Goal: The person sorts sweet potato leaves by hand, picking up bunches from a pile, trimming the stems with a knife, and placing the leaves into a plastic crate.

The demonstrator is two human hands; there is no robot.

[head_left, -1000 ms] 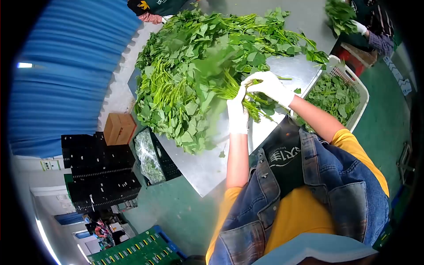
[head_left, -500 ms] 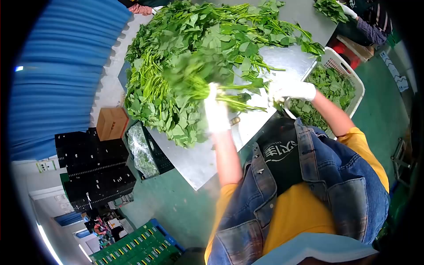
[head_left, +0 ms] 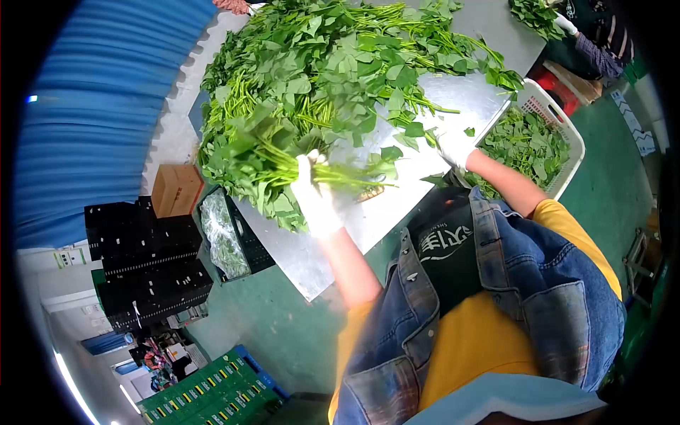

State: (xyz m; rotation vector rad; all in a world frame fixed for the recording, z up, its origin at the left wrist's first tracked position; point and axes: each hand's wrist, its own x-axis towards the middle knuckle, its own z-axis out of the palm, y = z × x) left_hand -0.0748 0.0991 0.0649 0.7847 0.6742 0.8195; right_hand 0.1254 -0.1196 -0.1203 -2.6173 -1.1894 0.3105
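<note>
My left hand [head_left: 315, 202], in a white glove, is closed around a bunch of leafy green stems [head_left: 273, 159]. The leaves point left over the pile and the cut stem ends stick out to the right. My right hand [head_left: 455, 147], also white-gloved, is over the table edge by the basket. Its fingers are washed out by glare, and a few loose leaves [head_left: 430, 136] are around them. A big heap of leafy greens [head_left: 333, 64] covers much of the metal table [head_left: 460, 95]. Under the held stems lies a small brownish object [head_left: 370, 193].
A white plastic basket [head_left: 572, 134] of leaves stands against the table's right side. Black crates [head_left: 152, 251], a cardboard box [head_left: 176, 190] and a plastic-wrapped bundle [head_left: 225, 237] are at the left. Another person's gloved hand [head_left: 565, 25] holds greens at the top right.
My left hand has moved left and slightly down with the bunch. My right hand has shifted a little right, and loose leaves now show around it.
</note>
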